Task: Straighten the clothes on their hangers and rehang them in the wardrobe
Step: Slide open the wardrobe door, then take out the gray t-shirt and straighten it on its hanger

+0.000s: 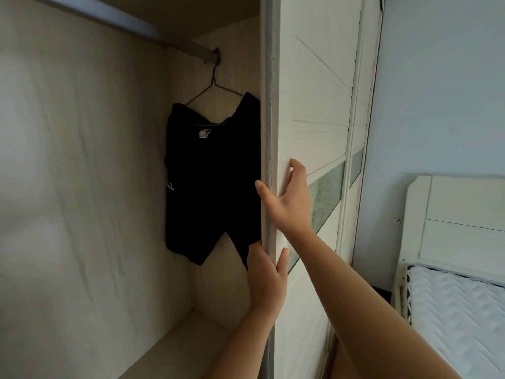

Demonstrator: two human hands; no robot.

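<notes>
A black garment [210, 181] hangs on a thin wire hanger [212, 88] at the right end of the metal rail [153, 36] inside the wardrobe. It hangs askew, one shoulder higher than the other, and its right side is hidden behind the sliding door [308, 110]. My right hand [287, 199] holds the door's left edge at mid height, thumb inside and fingers on the front face. My left hand [266, 277] grips the same edge lower down, thumb on the front face and fingers round the inside.
The wardrobe's back wall [82, 187] and floor [185, 343] are pale wood. A second door panel [352, 165] sits behind the first. To the right are a white headboard [459, 222] and a bare mattress [461, 310].
</notes>
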